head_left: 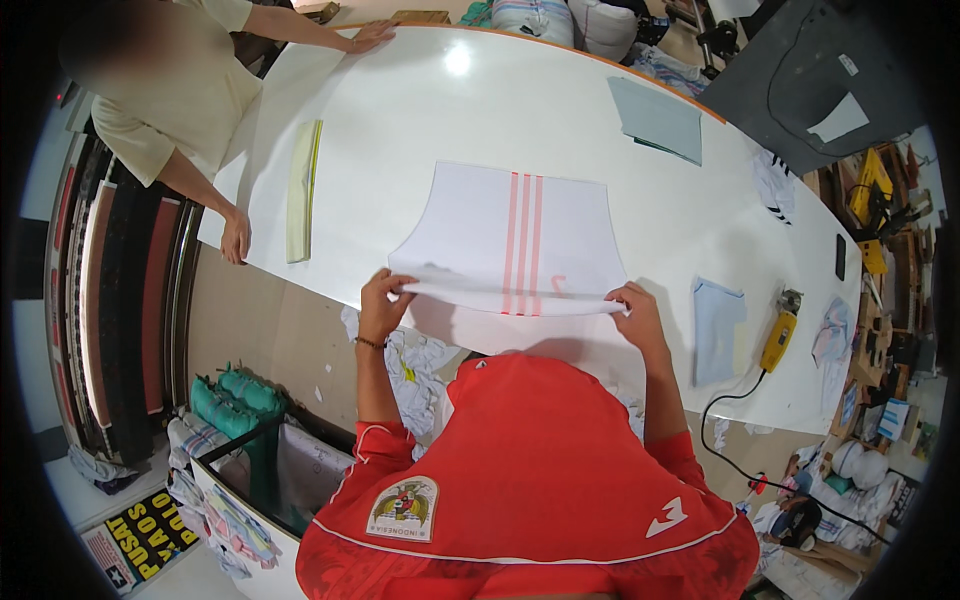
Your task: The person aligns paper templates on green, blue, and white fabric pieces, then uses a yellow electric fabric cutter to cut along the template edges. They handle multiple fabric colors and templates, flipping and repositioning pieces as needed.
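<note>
A white garment panel (460, 220) with three pink stripes running across it lies on the white table (400, 110). Its near edge is lifted and rolled or folded up slightly. My left hand (382, 303) pinches that edge at its left corner. At the right corner, the fingers of my right hand (637, 314) are closed on the same edge. A faint reddish mark shows through near the stripes. Whether the panel is cloth or paper I cannot tell.
Another person stands at the left, one hand (235, 238) at the table's edge. A yellow-green folded stack (300, 195) lies left. Grey-green sheets (660, 120) lie far right; light blue pieces (718, 330) and a corded yellow power tool (779, 340) lie right, beside a black phone (839, 257).
</note>
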`<action>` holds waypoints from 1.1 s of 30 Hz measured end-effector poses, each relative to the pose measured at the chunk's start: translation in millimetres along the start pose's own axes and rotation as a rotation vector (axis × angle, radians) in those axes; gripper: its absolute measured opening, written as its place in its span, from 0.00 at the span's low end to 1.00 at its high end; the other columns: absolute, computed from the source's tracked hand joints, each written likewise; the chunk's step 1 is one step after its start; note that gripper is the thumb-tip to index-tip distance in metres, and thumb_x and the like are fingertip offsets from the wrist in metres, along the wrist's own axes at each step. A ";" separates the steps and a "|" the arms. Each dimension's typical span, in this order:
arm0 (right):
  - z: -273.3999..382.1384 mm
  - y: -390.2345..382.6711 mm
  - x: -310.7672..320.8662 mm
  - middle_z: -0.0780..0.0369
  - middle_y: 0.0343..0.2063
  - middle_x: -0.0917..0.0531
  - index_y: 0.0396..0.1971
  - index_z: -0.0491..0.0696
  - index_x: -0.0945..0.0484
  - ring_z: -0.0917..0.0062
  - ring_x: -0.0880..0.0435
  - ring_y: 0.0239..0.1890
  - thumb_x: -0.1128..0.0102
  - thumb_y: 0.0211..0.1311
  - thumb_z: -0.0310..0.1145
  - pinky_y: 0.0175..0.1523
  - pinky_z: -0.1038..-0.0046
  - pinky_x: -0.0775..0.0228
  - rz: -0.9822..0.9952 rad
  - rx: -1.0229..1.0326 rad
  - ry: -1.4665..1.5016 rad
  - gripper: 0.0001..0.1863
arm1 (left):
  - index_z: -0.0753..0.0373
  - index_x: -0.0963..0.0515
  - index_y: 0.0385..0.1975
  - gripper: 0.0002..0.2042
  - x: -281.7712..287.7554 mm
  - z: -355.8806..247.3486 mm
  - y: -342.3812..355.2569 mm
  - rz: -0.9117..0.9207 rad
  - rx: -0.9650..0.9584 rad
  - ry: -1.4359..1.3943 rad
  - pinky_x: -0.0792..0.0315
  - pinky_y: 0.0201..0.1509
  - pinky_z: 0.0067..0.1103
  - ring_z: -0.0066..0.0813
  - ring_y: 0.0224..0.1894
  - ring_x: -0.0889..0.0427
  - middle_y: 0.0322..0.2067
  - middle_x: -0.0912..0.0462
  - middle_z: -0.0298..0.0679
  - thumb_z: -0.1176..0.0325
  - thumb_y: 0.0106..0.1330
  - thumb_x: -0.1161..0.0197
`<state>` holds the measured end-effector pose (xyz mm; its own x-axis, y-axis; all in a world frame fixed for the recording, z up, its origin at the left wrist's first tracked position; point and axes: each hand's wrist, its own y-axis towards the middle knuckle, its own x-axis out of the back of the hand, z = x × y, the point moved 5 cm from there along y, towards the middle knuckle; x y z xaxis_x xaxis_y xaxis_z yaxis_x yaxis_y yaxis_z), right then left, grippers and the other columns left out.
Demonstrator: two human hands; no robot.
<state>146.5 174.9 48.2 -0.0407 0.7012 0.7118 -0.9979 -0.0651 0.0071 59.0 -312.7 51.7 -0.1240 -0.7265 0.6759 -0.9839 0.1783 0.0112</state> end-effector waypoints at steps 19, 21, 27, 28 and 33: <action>-91.6 183.6 -13.3 0.52 0.28 0.14 0.39 0.40 0.16 0.55 0.14 0.31 0.28 0.63 0.44 0.37 0.61 0.25 -0.183 -0.334 -0.046 0.19 | 0.62 0.12 0.43 0.14 -53.9 36.5 228.5 -0.129 0.187 0.031 0.18 0.48 0.33 0.43 0.40 0.11 0.37 0.09 0.45 0.60 0.64 0.26; -82.0 176.4 -10.1 0.54 0.30 0.14 0.40 0.43 0.16 0.56 0.15 0.34 0.27 0.61 0.44 0.41 0.59 0.25 -0.267 -0.406 0.010 0.18 | 0.62 0.12 0.44 0.14 -56.4 37.2 227.5 -0.170 0.173 0.004 0.19 0.49 0.34 0.44 0.41 0.12 0.38 0.10 0.44 0.62 0.62 0.26; 9.1 133.4 -32.3 0.59 0.38 0.19 0.45 0.51 0.16 0.58 0.19 0.46 0.24 0.55 0.41 0.55 0.55 0.29 -0.409 0.105 -0.255 0.19 | 0.58 0.12 0.43 0.13 -77.7 -16.4 177.0 -0.226 -0.133 0.103 0.22 0.50 0.38 0.44 0.43 0.15 0.36 0.13 0.41 0.65 0.58 0.25; 22.3 125.4 -46.7 0.60 0.39 0.20 0.45 0.51 0.15 0.58 0.20 0.48 0.24 0.54 0.40 0.57 0.54 0.31 -0.315 0.149 -0.228 0.19 | 0.59 0.12 0.41 0.13 -89.4 -27.5 163.2 -0.151 -0.231 0.084 0.22 0.48 0.36 0.43 0.42 0.15 0.36 0.13 0.41 0.65 0.57 0.24; 59.3 104.0 -126.6 0.56 0.39 0.13 0.45 0.45 0.15 0.63 0.13 0.33 0.27 0.61 0.37 0.39 0.62 0.20 0.069 -0.066 -0.052 0.16 | 0.61 0.12 0.41 0.10 -125.6 -57.3 140.7 -0.047 -0.246 0.003 0.21 0.51 0.37 0.44 0.44 0.14 0.39 0.11 0.43 0.69 0.61 0.29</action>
<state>50.9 37.3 0.5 -0.1083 0.6591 0.7442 -0.9941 -0.0640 -0.0879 -56.5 -158.3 10.7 -0.0778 -0.7362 0.6723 -0.9276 0.3007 0.2219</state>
